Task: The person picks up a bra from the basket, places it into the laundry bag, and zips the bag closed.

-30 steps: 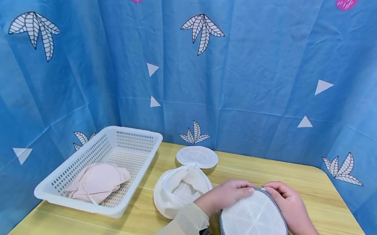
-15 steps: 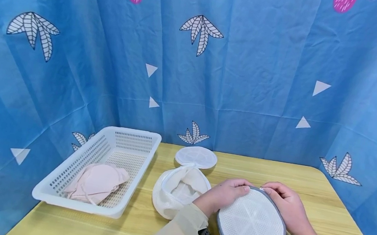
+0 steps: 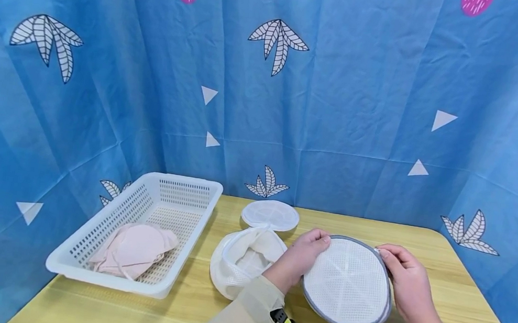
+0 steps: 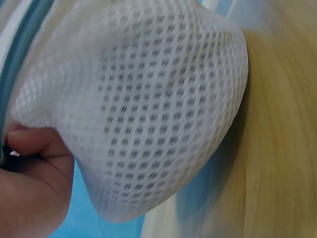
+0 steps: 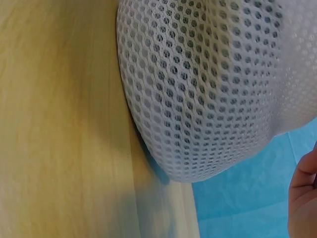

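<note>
A round white mesh laundry bag point(image 3: 347, 284) with grey edging is held above the table, its flat round face towards me. My left hand point(image 3: 298, 255) grips the upper left edge, thumb on the front. At the upper right edge, my right hand point(image 3: 409, 285) pinches a small part of the edging, perhaps the zip pull, which is mostly hidden by the fingers. Both wrist views show the bulging mesh side of the bag point(image 4: 143, 109) close to the wooden table. Only part of the right hand point(image 5: 304, 198) shows in the right wrist view.
Left of the held bag stands a second white mesh bag point(image 3: 228, 274), its round lid point(image 3: 270, 215) folded open behind it. Further left, a white perforated basket point(image 3: 179, 248) holds a pale pink garment point(image 3: 138, 249). A blue patterned curtain point(image 3: 340, 112) surrounds the wooden table point(image 3: 454, 287).
The mesh bag has risen and tilted more upright. My hands have moved apart: the left hand to the left along the edge, the right hand slightly right.
</note>
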Tool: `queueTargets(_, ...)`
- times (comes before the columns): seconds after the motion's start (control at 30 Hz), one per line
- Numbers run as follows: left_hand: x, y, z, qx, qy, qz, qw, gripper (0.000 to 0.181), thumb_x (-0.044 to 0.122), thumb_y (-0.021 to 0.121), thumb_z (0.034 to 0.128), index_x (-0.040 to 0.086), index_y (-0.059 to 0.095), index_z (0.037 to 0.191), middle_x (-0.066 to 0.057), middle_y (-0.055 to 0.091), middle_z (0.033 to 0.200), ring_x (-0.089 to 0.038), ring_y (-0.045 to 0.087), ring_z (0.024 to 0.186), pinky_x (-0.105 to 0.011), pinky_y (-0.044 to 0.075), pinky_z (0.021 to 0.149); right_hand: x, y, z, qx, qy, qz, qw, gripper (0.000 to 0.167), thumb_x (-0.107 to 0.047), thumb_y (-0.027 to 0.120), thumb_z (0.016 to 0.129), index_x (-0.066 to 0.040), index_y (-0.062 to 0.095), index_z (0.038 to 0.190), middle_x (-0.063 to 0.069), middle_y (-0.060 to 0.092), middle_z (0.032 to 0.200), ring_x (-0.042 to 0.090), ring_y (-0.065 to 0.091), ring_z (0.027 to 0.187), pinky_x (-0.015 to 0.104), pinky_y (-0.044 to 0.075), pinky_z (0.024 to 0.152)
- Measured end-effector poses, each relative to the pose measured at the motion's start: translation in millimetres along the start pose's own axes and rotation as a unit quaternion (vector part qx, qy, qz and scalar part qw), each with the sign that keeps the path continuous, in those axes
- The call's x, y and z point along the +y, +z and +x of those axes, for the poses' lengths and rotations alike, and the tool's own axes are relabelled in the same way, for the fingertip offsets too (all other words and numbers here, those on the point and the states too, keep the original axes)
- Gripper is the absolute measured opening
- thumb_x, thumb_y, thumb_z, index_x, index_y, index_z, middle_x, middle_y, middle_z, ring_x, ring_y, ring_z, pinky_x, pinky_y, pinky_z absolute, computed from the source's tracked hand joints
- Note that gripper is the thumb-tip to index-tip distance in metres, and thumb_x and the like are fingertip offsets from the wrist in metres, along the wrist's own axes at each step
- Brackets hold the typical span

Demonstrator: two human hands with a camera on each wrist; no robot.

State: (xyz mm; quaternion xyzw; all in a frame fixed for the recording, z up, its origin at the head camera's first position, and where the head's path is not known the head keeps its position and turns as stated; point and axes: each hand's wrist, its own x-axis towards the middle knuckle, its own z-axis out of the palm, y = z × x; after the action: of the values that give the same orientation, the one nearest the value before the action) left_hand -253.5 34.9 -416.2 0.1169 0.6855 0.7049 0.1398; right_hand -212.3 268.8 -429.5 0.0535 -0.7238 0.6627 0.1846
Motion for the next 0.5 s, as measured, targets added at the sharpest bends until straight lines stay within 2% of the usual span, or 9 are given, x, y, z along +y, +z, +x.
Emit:
queueTargets(0.13, 2.4, 0.4, -1.9, -0.033, 0.006, -0.007, 0.9994, 0.02, 0.027, 0.053, 0.1064, 0.011, 0.064, 0.102, -0.002, 0.062, 0.087, -0.014, 0.058, 0.069, -0.027, 0.047, 0.063, -0.3, -1.3, 1.9, 0.005, 0.018, -0.009, 0.9998, 0.032, -0.022, 0.062, 0.103, 0.006, 0.068, 0.116, -0.01, 0.069, 0.103, 0.005, 0.063, 0.089, 0.018, 0.053, 0.071)
queueTargets(0.23, 3.3, 0.4, -4.0, -0.046, 0.022, 0.023, 0.9984, 0.022, 0.031, 0.056, 0.1048, 0.012, 0.064, 0.096, 0.001, 0.06, 0.087, -0.013, 0.056, 0.072, -0.028, 0.046, 0.065, 0.1, -3.2, 2.6, 0.002, 0.034, -0.019, 0.9992, 0.034, -0.027, 0.062, 0.103, 0.003, 0.068, 0.118, -0.011, 0.069, 0.104, 0.006, 0.065, 0.088, 0.02, 0.055, 0.069)
queueTargets(0.37, 1.7, -0.5, -5.4, -0.045, 0.044, 0.075, 0.9952, 0.029, 0.036, 0.06, 0.1022, 0.014, 0.061, 0.084, 0.004, 0.054, 0.08, -0.011, 0.051, 0.073, -0.029, 0.042, 0.067, -0.2, -3.9, 2.4, -0.002, 0.041, -0.055, 0.9976, 0.038, -0.032, 0.061, 0.103, 0.001, 0.069, 0.12, -0.013, 0.069, 0.105, 0.007, 0.065, 0.087, 0.022, 0.056, 0.068)
queueTargets(0.5, -0.1, -0.2, -5.3, -0.043, 0.051, 0.092, 0.9936, 0.031, 0.036, 0.062, 0.1013, 0.013, 0.058, 0.081, 0.004, 0.052, 0.078, -0.01, 0.049, 0.072, -0.028, 0.04, 0.066, -0.6, -2.8, 1.4, -0.01, 0.04, -0.064, 0.9971, 0.037, -0.032, 0.061, 0.103, 0.0, 0.07, 0.118, -0.012, 0.069, 0.104, 0.009, 0.065, 0.085, 0.024, 0.056, 0.067)
